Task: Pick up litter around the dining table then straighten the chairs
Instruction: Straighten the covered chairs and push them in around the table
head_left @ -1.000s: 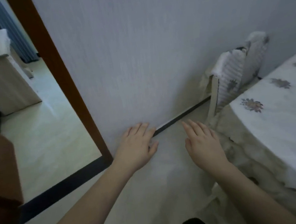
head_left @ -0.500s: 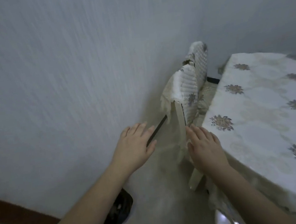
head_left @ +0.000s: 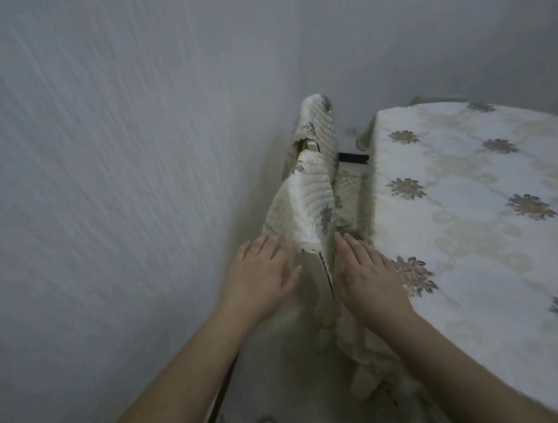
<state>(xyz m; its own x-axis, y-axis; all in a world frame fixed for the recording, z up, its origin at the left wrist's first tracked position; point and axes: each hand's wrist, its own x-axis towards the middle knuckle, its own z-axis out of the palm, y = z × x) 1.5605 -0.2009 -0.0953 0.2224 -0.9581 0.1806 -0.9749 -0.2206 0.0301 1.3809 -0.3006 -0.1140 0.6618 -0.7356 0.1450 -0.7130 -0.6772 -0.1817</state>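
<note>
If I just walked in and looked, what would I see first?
Two bare hands reaching forward in the middle: the left hand and the right hand, both open, on either side of the nearer chair back in its quilted white cover. To the right is the table with a flowered cloth; a grey wall fills the left.

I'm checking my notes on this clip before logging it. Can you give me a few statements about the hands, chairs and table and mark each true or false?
1. Both hands are open with nothing held. True: the left hand and right hand are empty, fingers extended.
2. The dining table is bare wood. False: a white floral tablecloth covers it.
3. Two covered chairs stand between wall and table. True: the near chair and the far chair wear quilted covers.
4. The hands reach on either side of the far chair. False: they flank the near chair.
</note>
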